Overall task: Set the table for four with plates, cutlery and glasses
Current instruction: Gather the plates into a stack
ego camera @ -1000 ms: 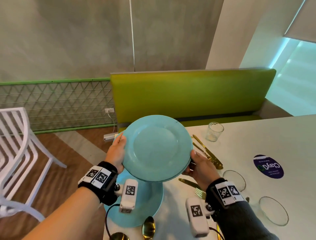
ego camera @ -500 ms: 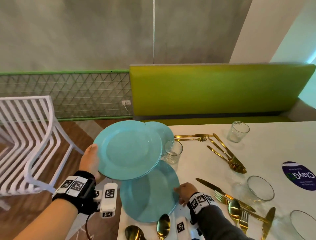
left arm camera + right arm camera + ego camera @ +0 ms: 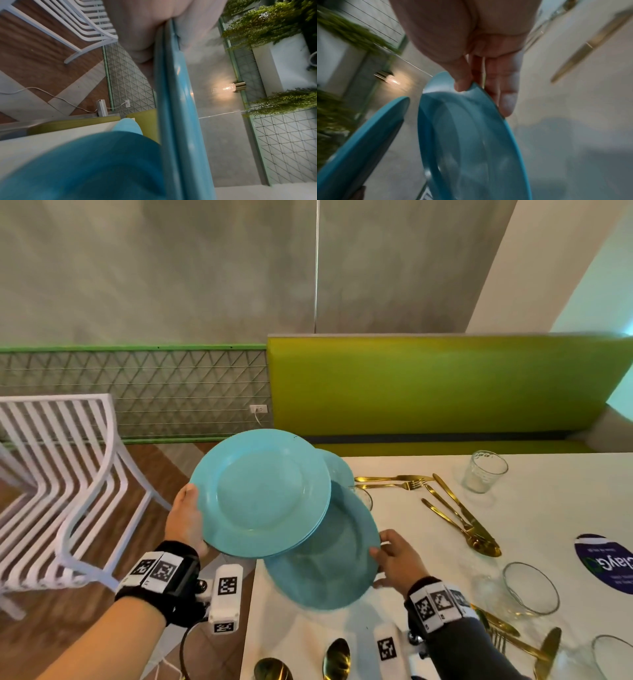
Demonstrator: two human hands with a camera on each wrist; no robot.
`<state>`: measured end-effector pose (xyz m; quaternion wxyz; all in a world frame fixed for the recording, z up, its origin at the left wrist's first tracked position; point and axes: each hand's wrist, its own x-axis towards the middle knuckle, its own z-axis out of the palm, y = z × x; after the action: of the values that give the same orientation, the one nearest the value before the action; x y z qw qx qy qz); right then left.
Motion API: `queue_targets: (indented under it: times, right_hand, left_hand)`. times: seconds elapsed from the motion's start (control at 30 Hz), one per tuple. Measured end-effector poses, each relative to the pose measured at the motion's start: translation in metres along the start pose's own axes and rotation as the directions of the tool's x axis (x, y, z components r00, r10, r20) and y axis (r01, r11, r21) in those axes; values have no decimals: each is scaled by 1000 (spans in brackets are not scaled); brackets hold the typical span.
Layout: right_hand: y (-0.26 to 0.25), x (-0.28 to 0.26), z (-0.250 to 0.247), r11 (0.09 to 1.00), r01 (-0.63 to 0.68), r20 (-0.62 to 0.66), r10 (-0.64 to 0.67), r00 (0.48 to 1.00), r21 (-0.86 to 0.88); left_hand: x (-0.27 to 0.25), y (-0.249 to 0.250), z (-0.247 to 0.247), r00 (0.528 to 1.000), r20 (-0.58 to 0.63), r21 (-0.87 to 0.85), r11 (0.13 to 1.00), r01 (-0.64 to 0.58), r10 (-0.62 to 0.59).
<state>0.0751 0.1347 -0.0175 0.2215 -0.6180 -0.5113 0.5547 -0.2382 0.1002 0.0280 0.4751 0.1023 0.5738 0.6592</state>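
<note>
My left hand (image 3: 186,510) grips the left rim of a small stack of teal plates (image 3: 263,494), held level above the white table's (image 3: 428,542) left corner. The left wrist view shows this stack (image 3: 176,94) edge-on under my fingers. Below it, my right hand (image 3: 380,553) pinches the right rim of another teal plate (image 3: 325,570), thumb on top and fingers beneath, so that edge is tilted up. In the right wrist view my thumb sits on that plate (image 3: 467,142). A further teal plate (image 3: 340,470) lies behind, mostly hidden.
Gold knives, forks and spoons (image 3: 459,518) lie scattered on the table, with a tumbler (image 3: 483,470) at the back and glass bowls (image 3: 529,589) on the right. Gold spoons (image 3: 337,659) lie at the near edge. A white slatted chair (image 3: 58,484) stands left, a green bench (image 3: 445,388) behind.
My right hand let go of the held stack, dropped to the plate on the table and took its right rim. My left hand alone now carries the stack, shifted left.
</note>
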Motion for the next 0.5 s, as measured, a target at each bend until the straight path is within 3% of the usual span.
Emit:
queue_targets:
  times: [0.17,0.33,0.4,0.5]
  right_hand:
    - [-43,-28,-55,980,139,-200,-109,974,140]
    - [-88,-66,-111,898,316,-445,-158,882,306]
    - [-102,-74,-123,860,359,-481,-156,863,364]
    - [-118,-69,-123,835,339,-415,-149,897,434]
  left_hand:
    - [0,9,12,999,-30,-79,996,-40,38]
    - [-3,17,34,993,-92,-60,995,-84,78]
    - [-5,15,47,990,-94,-32,993,-110,107]
    - [-10,8,71,996,-39,3,997,-77,77]
